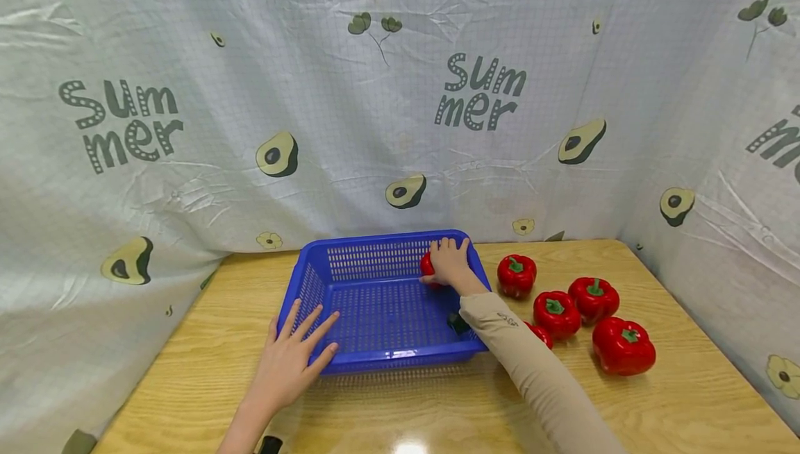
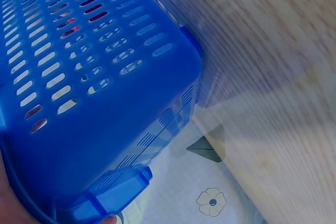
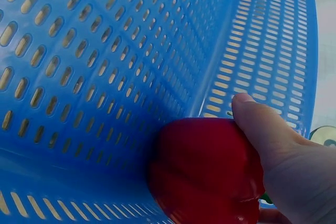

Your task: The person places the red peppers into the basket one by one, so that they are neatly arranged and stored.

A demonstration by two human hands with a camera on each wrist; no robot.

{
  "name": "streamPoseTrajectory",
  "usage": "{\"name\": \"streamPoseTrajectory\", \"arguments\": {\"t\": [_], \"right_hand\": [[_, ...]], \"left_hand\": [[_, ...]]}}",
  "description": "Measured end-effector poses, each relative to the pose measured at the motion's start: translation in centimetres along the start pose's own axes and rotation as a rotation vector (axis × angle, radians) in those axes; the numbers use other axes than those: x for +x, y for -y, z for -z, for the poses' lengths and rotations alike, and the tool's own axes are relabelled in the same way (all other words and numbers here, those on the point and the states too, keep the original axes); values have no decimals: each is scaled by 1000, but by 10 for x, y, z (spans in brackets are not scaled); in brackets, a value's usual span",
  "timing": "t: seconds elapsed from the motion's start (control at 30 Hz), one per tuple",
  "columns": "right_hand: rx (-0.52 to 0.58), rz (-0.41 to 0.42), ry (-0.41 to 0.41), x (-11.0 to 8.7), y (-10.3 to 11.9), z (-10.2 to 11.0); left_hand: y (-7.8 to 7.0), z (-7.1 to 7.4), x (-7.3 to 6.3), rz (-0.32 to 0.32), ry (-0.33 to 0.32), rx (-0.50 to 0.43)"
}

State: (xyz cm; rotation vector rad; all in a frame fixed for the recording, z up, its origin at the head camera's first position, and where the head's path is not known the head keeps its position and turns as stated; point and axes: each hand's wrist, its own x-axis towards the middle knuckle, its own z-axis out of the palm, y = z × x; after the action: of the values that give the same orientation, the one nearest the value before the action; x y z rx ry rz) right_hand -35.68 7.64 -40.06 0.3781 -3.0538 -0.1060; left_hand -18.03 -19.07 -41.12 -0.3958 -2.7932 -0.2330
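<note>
A blue plastic basket [image 1: 387, 358] with slotted walls stands on the wooden table. In its far right corner my right hand [image 1: 448, 263] grips a glossy red bell pepper [image 1: 428, 268], mostly covered by the hand in the head view. The right wrist view shows the thumb [image 3: 265, 124] along the upper side of this bell pepper [image 3: 205, 169], low in the corner between wall and slotted floor. My left hand [image 1: 290, 353] rests over the basket's near left rim with fingers straight and spread. Part of that hand shows at the lower left edge of the left wrist view.
Right of the basket, several red bell peppers [image 1: 623, 346] with green stems sit on the table [image 1: 694, 384]; my right sleeve [image 1: 531, 364] partly covers one. A pale curtain [image 1: 350, 183] printed with avocados hangs behind the table and along both sides.
</note>
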Motion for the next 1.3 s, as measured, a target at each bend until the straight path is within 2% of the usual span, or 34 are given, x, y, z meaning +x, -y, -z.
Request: {"name": "streamPoseTrajectory", "arguments": {"t": [0.37, 0.63, 0.87, 1.1, 1.3], "right_hand": [[-8, -8, 23, 2, -1, 2], [-4, -29, 64, 0, -2, 6], [27, 2, 82, -4, -4, 9], [40, 29, 71, -12, -7, 24], [24, 72, 45, -20, -9, 40]], "left_hand": [[1, 0, 0, -2, -16, -6], [1, -1, 0, 1, -1, -14], [3, -1, -2, 4, -3, -8], [3, 0, -1, -2, -9, -11], [3, 0, 0, 1, 12, -16]]}}
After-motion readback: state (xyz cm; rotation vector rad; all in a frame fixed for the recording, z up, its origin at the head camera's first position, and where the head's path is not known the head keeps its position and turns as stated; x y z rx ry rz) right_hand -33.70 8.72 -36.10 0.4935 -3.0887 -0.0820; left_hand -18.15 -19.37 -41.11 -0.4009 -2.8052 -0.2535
